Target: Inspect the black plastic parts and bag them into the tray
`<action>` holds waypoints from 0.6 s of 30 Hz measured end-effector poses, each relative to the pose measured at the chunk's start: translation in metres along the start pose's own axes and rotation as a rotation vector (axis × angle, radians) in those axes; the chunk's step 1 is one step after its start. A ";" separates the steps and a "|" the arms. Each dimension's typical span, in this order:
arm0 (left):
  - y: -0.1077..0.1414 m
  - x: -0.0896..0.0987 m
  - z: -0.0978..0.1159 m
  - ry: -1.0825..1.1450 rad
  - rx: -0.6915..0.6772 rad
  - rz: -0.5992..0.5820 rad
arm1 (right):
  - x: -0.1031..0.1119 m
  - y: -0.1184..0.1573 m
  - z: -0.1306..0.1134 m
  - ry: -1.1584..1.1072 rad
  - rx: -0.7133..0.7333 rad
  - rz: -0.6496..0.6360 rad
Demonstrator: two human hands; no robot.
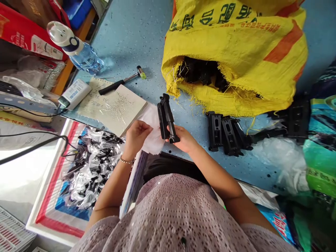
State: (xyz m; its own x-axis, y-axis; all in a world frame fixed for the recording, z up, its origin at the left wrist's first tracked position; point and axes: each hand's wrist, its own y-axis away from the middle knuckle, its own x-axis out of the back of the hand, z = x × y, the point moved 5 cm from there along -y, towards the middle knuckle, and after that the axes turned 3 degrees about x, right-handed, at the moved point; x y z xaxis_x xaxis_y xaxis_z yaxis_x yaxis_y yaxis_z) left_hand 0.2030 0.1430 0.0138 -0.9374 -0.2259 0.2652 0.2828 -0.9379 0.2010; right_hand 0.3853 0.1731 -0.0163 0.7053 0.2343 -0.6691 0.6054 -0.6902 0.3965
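My right hand point(185, 139) grips a black plastic folding bracket point(168, 117) by its lower end, holding it upright over the table edge. The bracket has two long arms lying side by side. My left hand point(136, 137) is closed, thumb and fingertips pinched together just left of the bracket. Whatever is in that pinch, if anything, is too small to make out. Thin translucent plastic bags point(154, 140) lie between my hands, close to the left fingertips. To the right, several similar black brackets point(228, 134) rest on the blue table point(147, 91).
A torn yellow woven sack point(236, 45) holds more black parts. At left are a white pad point(124, 105) with tiny pieces, a small hammer point(118, 85), a water bottle point(78, 50) and a white box point(76, 93). Below stands a basket point(46, 199) of bagged black parts.
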 end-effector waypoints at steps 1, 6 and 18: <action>-0.001 0.002 0.000 0.002 0.010 0.031 | 0.000 0.000 0.001 0.009 0.000 0.008; 0.000 0.006 0.005 -0.053 -0.037 0.004 | -0.003 0.001 -0.003 0.107 0.028 -0.011; 0.008 0.018 0.043 -0.584 -0.399 -0.016 | 0.012 0.034 0.000 0.176 0.048 0.083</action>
State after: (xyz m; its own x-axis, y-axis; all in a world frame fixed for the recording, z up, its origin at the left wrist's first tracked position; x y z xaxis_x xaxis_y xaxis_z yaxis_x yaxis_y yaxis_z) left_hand 0.1970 0.1429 0.0606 -0.6472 -0.1377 0.7498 0.0693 -0.9901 -0.1220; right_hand 0.4141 0.1526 -0.0104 0.8083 0.2882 -0.5134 0.5269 -0.7433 0.4122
